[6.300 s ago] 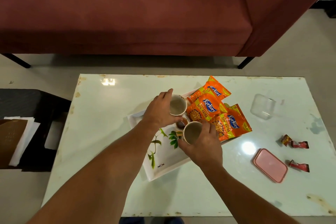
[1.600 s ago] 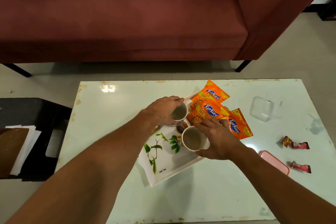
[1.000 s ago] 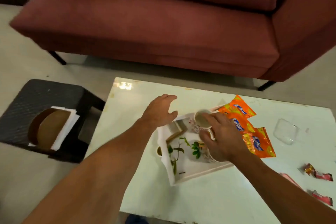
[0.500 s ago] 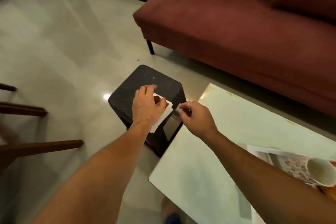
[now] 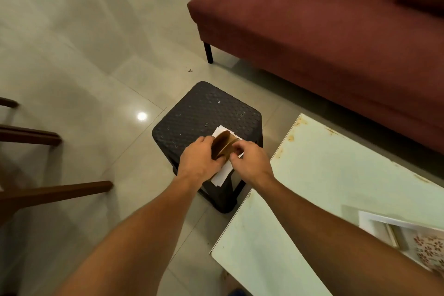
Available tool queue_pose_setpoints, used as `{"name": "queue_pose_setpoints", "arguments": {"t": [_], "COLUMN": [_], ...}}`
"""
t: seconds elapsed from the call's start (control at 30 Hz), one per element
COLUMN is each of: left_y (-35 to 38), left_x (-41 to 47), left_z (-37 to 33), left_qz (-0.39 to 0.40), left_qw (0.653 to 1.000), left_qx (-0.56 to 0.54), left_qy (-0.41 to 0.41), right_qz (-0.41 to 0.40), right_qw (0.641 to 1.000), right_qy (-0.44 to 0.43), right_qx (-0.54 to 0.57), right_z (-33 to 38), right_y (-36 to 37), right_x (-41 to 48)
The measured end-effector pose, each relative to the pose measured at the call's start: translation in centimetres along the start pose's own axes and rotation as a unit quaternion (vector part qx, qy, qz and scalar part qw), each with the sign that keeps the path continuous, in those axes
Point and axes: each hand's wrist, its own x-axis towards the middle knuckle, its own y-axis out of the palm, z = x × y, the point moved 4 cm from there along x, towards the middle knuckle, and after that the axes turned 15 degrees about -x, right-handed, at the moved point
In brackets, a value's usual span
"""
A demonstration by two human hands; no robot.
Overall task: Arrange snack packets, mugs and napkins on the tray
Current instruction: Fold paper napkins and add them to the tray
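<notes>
A: One tray [image 5: 367,220] shows, white, at the near right edge of the pale green desk [image 5: 324,175]. Only its corner is in sight, with a flowered mug [image 5: 430,250] standing in it, cut by the frame.

B: And the room?

A: Glossy beige tile floor [image 5: 84,55]. A maroon sofa [image 5: 324,31] runs along the far right. A dark woven stool [image 5: 204,113] stands on the floor just left of the desk's far corner. Brown wooden bars [image 5: 55,191] stick in from the left.

B: Where are the napkins?

A: The white napkins [image 5: 221,173] lie stacked on the stool's near right part, under a brown curved holder [image 5: 222,143]. The left hand [image 5: 199,160] is curled over the holder's left side, tilting it up off the stack. The right hand [image 5: 251,162] is just right of it, fingertips pinched together at the stack's right edge; whether they hold a sheet, I cannot tell.
</notes>
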Motion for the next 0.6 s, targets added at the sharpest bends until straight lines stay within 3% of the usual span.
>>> {"name": "queue_pose_setpoints", "arguments": {"t": [0.17,0.37,0.53,0.6], "left_y": [-1.0,3.5,10.9,14.0], "left_x": [0.0,-3.0,-8.8,-12.0], "left_z": [-1.5,-10.8,-20.1,-22.9], "left_qz": [-0.052,-0.116,-0.084,-0.068], "left_qw": [0.998,0.989,0.991,0.992], "left_qx": [-0.026,-0.059,-0.014,-0.064], "left_qy": [0.038,0.071,0.099,0.08], "right_qz": [-0.015,-0.083,-0.079,-0.061], "right_qw": [0.999,0.981,0.979,0.973], "right_qy": [0.019,0.07,0.153,0.196], "right_qx": [0.048,0.162,0.111,0.108], "right_z": [-0.9,-4.3,-12.4,-16.3], "right_y": [-1.5,-8.3,-14.3,-15.9], "right_x": [-1.1,-5.2,-10.2,-12.6]}}
